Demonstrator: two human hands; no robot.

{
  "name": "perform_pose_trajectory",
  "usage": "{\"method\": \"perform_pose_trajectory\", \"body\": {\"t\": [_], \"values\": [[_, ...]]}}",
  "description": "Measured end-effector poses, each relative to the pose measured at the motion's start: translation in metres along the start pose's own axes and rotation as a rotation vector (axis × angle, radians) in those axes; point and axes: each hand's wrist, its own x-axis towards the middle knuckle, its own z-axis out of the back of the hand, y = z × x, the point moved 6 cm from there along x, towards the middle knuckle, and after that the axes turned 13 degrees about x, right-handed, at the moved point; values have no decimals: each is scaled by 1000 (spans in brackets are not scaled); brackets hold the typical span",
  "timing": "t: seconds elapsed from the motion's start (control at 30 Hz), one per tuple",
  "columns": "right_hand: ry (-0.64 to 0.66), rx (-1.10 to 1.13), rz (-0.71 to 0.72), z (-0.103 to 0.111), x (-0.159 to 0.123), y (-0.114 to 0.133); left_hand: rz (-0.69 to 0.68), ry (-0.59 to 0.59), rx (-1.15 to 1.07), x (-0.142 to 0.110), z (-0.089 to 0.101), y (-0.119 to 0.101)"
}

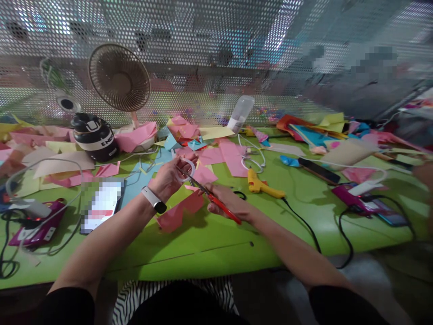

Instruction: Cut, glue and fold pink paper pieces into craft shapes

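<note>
My right hand (230, 198) is closed on scissors with red handles (223, 208), their blades pointing up and to the left. Between the fingers of my left hand (165, 178) is a white curved strip (191, 165), bent like a ring; what it is made of I cannot make out. The scissor blades reach to this strip, close to my left fingertips. Whether the blades touch it is unclear. Under both hands lies a cut piece of pink paper (181, 212) on the green table (209, 262).
A yellow glue gun (262, 185) with a black cord lies right of my hands. On the left are a phone (103, 205), a purple power strip (50, 225) and a black bottle (94, 137). A fan (118, 79) stands behind. Another person's hand (422, 178) shows at far right.
</note>
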Motion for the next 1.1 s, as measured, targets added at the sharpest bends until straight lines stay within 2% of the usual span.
{"method": "perform_pose_trajectory", "body": {"t": [0.17,0.4,0.67,0.77,0.87,1.0,1.1], "values": [[8,6,-18,-1,0,-2,13,-59,17,-1,3,1],[14,4,-61,-2,-1,-3,21,-57,25,2,5,4],[-78,-105,-42,-4,0,-8,24,-74,-18,9,11,2],[-121,-26,-3,-3,0,-6,19,-75,-32,14,14,0],[-191,161,5,3,-2,-2,9,-72,-48,17,17,-3],[-387,396,-177,26,-4,-10,-15,-62,-53,18,21,-10],[-473,334,-434,49,3,-32,-32,-66,-25,17,24,-13]]}}
